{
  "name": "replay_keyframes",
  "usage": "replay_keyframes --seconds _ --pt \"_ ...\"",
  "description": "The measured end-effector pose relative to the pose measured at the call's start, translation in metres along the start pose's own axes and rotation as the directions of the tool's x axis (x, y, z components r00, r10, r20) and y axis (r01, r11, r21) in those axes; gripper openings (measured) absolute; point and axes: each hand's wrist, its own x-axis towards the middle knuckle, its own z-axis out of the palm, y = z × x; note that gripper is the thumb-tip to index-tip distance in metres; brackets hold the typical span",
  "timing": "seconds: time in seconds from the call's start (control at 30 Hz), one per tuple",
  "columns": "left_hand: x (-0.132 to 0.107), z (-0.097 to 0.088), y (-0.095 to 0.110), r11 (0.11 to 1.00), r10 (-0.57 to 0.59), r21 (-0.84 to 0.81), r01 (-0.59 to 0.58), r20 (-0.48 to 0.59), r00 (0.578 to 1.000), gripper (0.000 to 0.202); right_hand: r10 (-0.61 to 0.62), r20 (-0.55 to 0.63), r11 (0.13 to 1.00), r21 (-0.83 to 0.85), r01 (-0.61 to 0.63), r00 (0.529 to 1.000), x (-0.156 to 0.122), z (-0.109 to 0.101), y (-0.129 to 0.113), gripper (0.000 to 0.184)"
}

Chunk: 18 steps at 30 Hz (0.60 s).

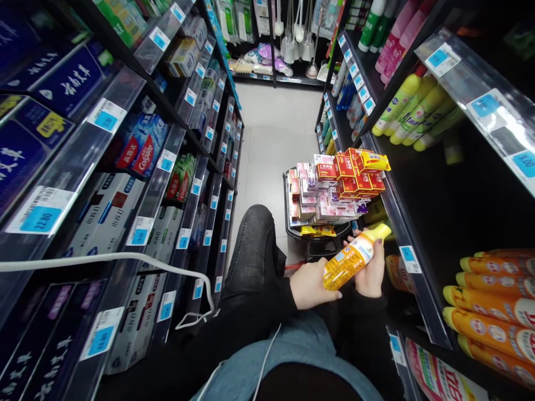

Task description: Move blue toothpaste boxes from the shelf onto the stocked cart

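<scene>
I hold an orange bottle with a yellow cap (350,258) in both hands, low in a shop aisle. My left hand (309,284) wraps round its lower end. My right hand (371,267) grips its upper part near the cap. The bottle lies tilted, cap pointing up and right toward the right-hand shelf. Just beyond it stands a black basket (311,236) piled high with small red, pink and white boxes (334,186).
Shelves line both sides: toothpaste boxes (140,142) on the left, orange bottles lying flat (493,301) and yellow-green bottles (413,111) on the right. My bent knee in dark jeans (254,250) fills the aisle floor. A white cable (125,259) crosses the left.
</scene>
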Motion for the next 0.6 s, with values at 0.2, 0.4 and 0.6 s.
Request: replay_keyframes --seconds 0.2,0.4,0.6 --pt "0.000 0.009 -0.001 0.872 0.054 0.488 -0.026 -0.042 0.998 0.047 -0.065 -0.200 0.998 -0.008 0.065 0.978 -0.004 -0.023 0.007 0.035" --pt "0.014 0.009 -0.018 0.978 -0.066 -0.147 0.146 0.448 0.892 0.062 -0.052 0.047 0.985 0.169 0.044 0.998 -0.008 -0.037 -0.003 0.031" --pt "0.016 0.030 -0.046 0.338 0.453 -0.671 0.660 0.730 0.511 0.061 0.017 0.186 0.901 0.423 -0.095 0.982 -0.007 -0.023 -0.008 0.035"
